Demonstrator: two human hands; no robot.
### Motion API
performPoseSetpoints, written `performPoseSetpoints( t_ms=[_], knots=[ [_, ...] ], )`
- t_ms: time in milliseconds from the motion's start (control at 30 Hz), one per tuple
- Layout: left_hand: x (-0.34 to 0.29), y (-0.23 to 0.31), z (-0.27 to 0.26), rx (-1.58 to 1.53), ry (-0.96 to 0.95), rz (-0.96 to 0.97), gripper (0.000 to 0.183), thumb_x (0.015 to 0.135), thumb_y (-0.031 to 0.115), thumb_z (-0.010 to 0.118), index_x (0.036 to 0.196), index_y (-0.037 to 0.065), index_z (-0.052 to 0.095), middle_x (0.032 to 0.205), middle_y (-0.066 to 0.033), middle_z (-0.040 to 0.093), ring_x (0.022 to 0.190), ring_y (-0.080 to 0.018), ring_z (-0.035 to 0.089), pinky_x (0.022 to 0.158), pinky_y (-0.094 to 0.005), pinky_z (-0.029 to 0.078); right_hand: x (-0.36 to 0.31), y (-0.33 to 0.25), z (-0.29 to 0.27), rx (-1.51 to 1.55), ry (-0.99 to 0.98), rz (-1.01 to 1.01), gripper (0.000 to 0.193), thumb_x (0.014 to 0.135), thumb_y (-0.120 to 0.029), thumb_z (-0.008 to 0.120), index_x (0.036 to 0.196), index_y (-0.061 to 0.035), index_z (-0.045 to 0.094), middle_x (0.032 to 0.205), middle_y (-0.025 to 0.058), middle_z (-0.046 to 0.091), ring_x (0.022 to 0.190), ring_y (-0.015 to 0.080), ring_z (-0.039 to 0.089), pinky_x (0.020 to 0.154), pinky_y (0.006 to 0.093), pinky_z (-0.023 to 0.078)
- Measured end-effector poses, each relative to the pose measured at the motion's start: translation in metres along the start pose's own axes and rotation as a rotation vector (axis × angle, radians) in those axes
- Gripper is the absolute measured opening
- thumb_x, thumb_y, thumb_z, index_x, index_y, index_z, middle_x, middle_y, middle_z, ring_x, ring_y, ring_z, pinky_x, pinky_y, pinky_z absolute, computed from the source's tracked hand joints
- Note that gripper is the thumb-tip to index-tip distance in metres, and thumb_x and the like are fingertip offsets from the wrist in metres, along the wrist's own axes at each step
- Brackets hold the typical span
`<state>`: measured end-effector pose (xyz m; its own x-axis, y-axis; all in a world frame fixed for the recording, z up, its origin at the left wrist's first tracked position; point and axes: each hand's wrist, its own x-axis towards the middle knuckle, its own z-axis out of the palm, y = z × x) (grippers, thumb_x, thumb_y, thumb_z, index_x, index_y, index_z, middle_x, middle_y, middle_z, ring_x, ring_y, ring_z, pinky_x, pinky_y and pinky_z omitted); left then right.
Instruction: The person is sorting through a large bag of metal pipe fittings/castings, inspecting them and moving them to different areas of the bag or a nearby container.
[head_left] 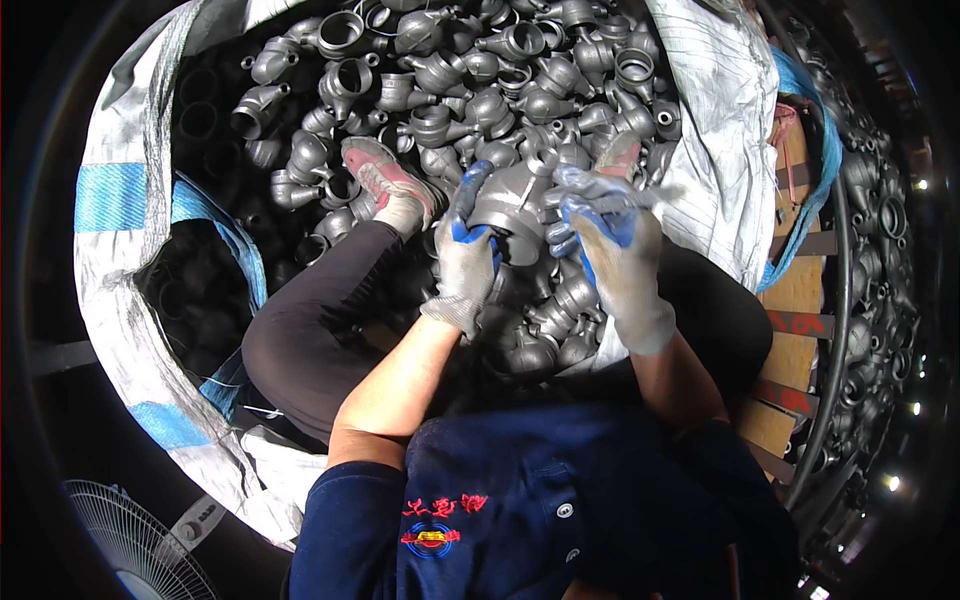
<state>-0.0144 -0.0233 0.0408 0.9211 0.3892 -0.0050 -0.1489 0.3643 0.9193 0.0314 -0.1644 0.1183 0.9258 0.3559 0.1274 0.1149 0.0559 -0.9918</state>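
Note:
My left hand (467,255), in a white glove with blue-coated fingers, grips a dark grey metal casting (508,203). The casting is a rounded hollow body with a wide open mouth tilted toward me and a narrow neck at its far side. Close by its right side is my right hand (612,230), gloved the same way, with curled fingers. A blurred grey, slim shape (660,194) sticks out to the right of those fingers; its kind cannot be made out. More grey castings (560,308) lie beneath and around both hands.
I sit inside a big white woven bag (715,130) with blue straps (805,100), amid heaped castings (450,80). My pink-grey shoes (385,180) rest on the heap. Wooden slats (790,350) and more castings (870,200) stand outside at right, a fan (135,545) at lower left.

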Motion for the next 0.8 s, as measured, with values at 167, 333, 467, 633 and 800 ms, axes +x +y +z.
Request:
performPoseSetpoints(
  t_ms=[167, 333, 467, 633, 800],
  knots=[
    [0.024, -0.021, -0.028, 0.204, 0.042, -0.035, 0.055, 0.074, -0.012, 0.039, 0.125, 0.002, 0.05, 0.119, -0.0102, 0.056, 0.105, -0.0182, 0.056, 0.088, -0.0289, 0.048, 0.01, -0.012, -0.018, 0.172, 0.021, 0.387, 0.019, 0.084, 0.0, 0.057, 0.102, 0.0026, 0.059, 0.08, 0.0111, 0.065, 0.059, 0.0122, 0.061, 0.052, 0.025, 0.05],
    [0.017, -0.026, -0.023, 1.017, -0.221, -0.08, 0.05, 0.069, -0.001, 0.057, 0.119, 0.007, 0.056, 0.112, -0.0183, 0.061, 0.106, -0.0333, 0.056, 0.089, -0.0362, 0.047, 0.014, -0.008, -0.065, -0.03, 0.068, 0.133, 0.029, 0.085, -0.012, 0.056, 0.11, 0.0032, 0.056, 0.083, 0.0078, 0.063, 0.059, 0.0062, 0.054, 0.054, 0.0195, 0.045],
    [-0.018, -0.077, -0.017, 1.327, -0.461, -0.134, 0.059, 0.074, 0.035, 0.068, 0.126, 0.013, 0.049, 0.116, -0.0186, 0.056, 0.107, -0.0339, 0.054, 0.087, -0.0422, 0.046, 0.01, 0.019, -0.078, 0.147, 0.225, 0.339, 0.023, 0.087, -0.007, 0.054, 0.108, 0.0014, 0.06, 0.079, 0.0046, 0.063, 0.056, 0.0055, 0.053, 0.051, 0.0195, 0.044],
    [-0.029, -0.112, -0.035, 1.416, -0.929, -0.227, 0.055, 0.078, 0.019, 0.056, 0.132, 0.024, 0.045, 0.127, -0.0174, 0.051, 0.119, -0.0313, 0.048, 0.101, -0.043, 0.036, 0.022, 0.058, -0.06, 0.017, 0.181, 0.313, 0.022, 0.087, -0.011, 0.058, 0.105, -0.0003, 0.062, 0.079, 0.0027, 0.064, 0.057, 0.0049, 0.054, 0.05, 0.0184, 0.044],
    [-0.008, -0.067, -0.005, 1.409, -0.955, -0.457, 0.058, 0.075, 0.024, 0.061, 0.131, 0.023, 0.047, 0.13, -0.0142, 0.05, 0.118, -0.0333, 0.048, 0.099, -0.044, 0.038, 0.071, 0.11, -0.082, -0.65, 0.085, 0.111, 0.023, 0.086, -0.013, 0.058, 0.104, 0.0005, 0.062, 0.083, 0.0108, 0.067, 0.069, 0.0184, 0.061, 0.062, 0.033, 0.048]
  ],
)
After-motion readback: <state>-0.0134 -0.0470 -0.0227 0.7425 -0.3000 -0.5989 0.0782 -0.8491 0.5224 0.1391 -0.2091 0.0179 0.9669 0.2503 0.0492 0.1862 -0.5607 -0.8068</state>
